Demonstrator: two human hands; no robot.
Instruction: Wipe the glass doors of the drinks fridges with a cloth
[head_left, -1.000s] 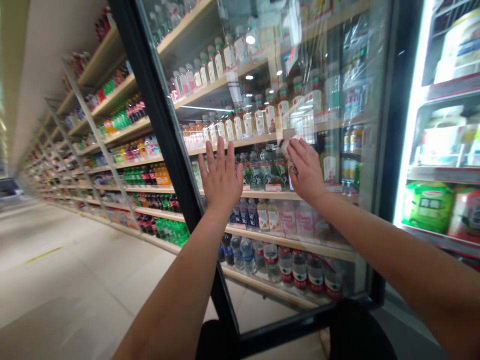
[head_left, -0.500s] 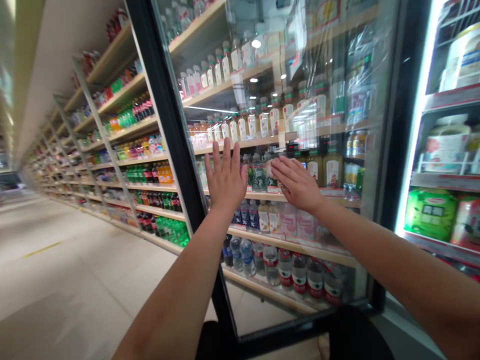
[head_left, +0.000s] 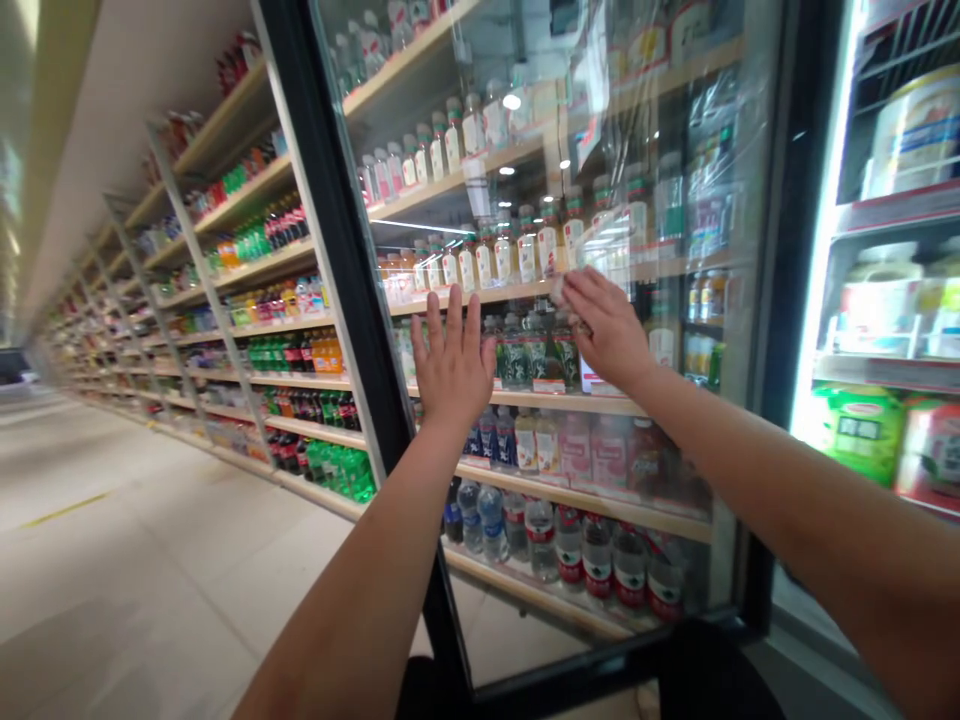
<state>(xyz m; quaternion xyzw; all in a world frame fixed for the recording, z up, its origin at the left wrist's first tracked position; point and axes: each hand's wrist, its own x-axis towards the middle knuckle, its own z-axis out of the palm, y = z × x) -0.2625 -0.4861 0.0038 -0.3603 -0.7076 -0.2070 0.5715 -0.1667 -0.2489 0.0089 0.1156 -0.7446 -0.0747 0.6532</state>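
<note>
A glass door point(head_left: 517, 630) in a black frame stands swung out in front of me. My left hand point(head_left: 454, 365) lies flat on the glass near the frame's left side, fingers spread. To its right, my right hand point(head_left: 609, 330) presses a small whitish cloth or tissue point(head_left: 559, 292) against the pane. Only an edge of that cloth shows past the fingertips; the rest is hidden under the hand. Bottles on shelves show through the glass behind both hands, mixed with reflections of ceiling lights.
At right is a lit cooler with shelves holding white-capped bottles point(head_left: 881, 295) and a green pack point(head_left: 857, 425). Long drink shelves point(head_left: 307, 430) run away on the left beside a pale tiled floor point(head_left: 142, 580). The door's bottom rail point(head_left: 600, 660) is close to my legs.
My right hand has moved up and slightly right across the glass with the whitish cloth. My left hand has stayed flat in nearly the same place.
</note>
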